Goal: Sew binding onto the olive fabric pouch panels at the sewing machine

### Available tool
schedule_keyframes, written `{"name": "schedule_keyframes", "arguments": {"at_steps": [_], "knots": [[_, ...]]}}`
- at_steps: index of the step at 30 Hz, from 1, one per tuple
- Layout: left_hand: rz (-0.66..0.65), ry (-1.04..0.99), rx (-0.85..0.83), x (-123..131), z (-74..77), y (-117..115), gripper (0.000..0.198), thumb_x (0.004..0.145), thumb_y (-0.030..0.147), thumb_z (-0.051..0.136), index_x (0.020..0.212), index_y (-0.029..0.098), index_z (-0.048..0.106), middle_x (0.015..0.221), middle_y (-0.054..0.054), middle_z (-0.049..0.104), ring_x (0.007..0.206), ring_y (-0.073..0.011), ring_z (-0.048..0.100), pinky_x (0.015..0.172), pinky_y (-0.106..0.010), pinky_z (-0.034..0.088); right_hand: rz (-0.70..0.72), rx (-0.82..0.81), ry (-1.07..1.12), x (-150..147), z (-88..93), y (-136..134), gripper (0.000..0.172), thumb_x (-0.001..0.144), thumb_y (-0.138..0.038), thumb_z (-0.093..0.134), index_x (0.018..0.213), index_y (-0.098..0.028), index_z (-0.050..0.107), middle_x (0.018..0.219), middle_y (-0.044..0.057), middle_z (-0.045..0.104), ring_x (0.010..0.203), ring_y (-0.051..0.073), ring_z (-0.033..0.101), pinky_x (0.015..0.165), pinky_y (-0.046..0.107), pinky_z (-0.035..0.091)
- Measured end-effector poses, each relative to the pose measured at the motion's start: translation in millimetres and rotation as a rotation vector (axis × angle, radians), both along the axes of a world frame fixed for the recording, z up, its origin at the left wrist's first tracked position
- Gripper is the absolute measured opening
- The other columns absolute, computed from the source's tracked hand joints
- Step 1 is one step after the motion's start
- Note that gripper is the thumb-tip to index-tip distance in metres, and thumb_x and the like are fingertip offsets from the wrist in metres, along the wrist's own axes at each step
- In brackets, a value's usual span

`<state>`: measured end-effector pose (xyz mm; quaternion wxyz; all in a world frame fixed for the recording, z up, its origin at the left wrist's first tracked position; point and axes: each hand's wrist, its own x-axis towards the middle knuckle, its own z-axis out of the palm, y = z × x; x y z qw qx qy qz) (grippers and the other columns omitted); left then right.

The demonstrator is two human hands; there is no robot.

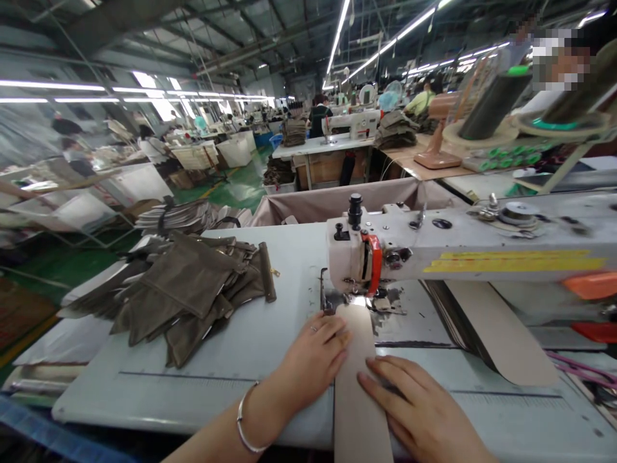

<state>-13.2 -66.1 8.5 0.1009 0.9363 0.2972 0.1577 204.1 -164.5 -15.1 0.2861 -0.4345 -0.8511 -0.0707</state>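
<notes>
A long beige fabric panel [359, 392] with a rounded far end lies under the needle area of a white sewing machine [354, 260]. My left hand [315, 350], a silver bangle on its wrist, is closed on the panel's left edge near the needle, its bent fingers close together. Nearer to me, my right hand [409, 395] rests along the right edge with its fingers stretched out and slightly apart. The underside of the panel is hidden, as are parts of both thumbs. An orange-red guard [374, 263] sits on the machine head just beyond the panel.
A heap of dark olive sewn pieces [187, 283] lies on the table's left. Stacked rounded panels [501, 334] lie beneath the machine arm at right. Thread cones [499, 103] stand behind the machine, beside a pinkish-brown fan-like stand [438, 157]. Other people work farther back.
</notes>
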Motion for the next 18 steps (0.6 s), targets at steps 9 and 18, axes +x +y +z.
{"name": "schedule_keyframes", "arguments": {"at_steps": [9, 18], "knots": [[0.034, 0.080, -0.007, 5.2, -1.7, 3.6, 0.043, 0.098, 0.030, 0.046, 0.139, 0.020, 0.044, 0.148, -0.009, 0.043, 0.140, -0.0235, 0.035, 0.119, -0.050, 0.024, 0.005, -0.111, -0.079, 13.6, -14.1, 3.2, 0.052, 0.091, -0.013, 0.042, 0.142, -0.022, 0.045, 0.144, 0.010, 0.047, 0.133, 0.025, 0.042, 0.103, 0.041, 0.047], [0.078, 0.108, -0.009, 8.3, -7.1, 8.2, 0.045, 0.098, 0.026, 0.045, 0.142, 0.020, 0.039, 0.154, -0.008, 0.034, 0.144, -0.0227, 0.027, 0.119, -0.052, 0.022, -0.042, -0.124, 0.054, 7.7, -9.8, 26.9, 0.040, 0.092, -0.009, 0.046, 0.127, -0.023, 0.060, 0.125, 0.011, 0.060, 0.115, 0.021, 0.056, 0.094, 0.040, 0.052]]}}
